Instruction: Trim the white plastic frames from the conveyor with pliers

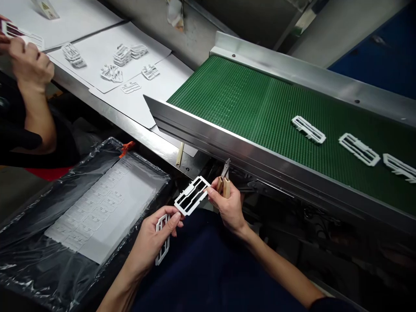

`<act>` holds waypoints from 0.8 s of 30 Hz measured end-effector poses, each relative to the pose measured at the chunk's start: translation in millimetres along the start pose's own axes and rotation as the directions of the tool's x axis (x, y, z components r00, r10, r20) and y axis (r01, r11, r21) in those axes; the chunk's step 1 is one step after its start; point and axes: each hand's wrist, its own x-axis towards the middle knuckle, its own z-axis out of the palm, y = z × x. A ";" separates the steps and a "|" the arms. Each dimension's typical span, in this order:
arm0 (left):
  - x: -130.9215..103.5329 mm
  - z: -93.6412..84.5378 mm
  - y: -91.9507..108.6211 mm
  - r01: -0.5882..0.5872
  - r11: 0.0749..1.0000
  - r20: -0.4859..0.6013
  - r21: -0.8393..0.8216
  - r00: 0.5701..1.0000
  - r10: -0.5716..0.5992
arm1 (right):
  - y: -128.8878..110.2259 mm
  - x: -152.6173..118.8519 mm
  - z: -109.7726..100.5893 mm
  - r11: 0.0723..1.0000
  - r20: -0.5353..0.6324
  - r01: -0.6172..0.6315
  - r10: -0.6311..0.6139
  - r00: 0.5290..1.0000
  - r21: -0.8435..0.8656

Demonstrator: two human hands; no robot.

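Near centre, before the green belt (253, 99), the left hand (159, 232) pinches a white frame (192, 197), gripping a second frame (157, 226) too; the right hand (229, 210) grips pliers (226, 186) at the frame's right end. Probably a handling step, calling for steadiness.

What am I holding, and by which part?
Left hand: one white frame by its near end, a second frame by its upper part. Right hand: pliers by their tan handles.

Frame (192, 196) matt plastic; belt (247, 102) rough, ribbed; rail (227, 146) smooth metal.
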 end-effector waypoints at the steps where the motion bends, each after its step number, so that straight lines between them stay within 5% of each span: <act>1: 1.3 1.2 -1.9 -0.015 1.000 -0.027 -0.002 1.000 0.015 | 0.2 -0.2 0.3 1.000 -0.006 0.001 -0.001 1.000 0.006; 10: 8.0 5.7 -0.3 -0.026 1.000 -0.081 0.017 0.996 0.027 | 2.2 -1.0 1.2 0.998 -0.063 0.039 -0.041 0.997 -0.042; 15: 10.6 10.9 -0.4 -0.020 0.996 -0.246 0.089 0.968 0.041 | 1.8 -3.5 2.0 0.999 -0.048 -0.010 0.008 0.999 -0.040; 19: 12.6 13.2 -2.3 -0.195 0.931 -0.374 0.307 0.875 0.307 | 0.1 -5.9 1.8 0.998 -0.013 -0.043 0.043 0.999 -0.036; 22: 14.3 10.3 -4.1 -0.389 0.806 -0.371 0.446 0.739 0.562 | 0.0 -7.5 0.8 0.998 0.033 -0.046 0.047 0.998 -0.033; 24: 14.8 5.6 -3.0 -0.456 0.761 -0.330 0.461 0.708 0.624 | 0.6 -8.6 -0.3 0.998 0.068 -0.056 0.057 0.996 -0.016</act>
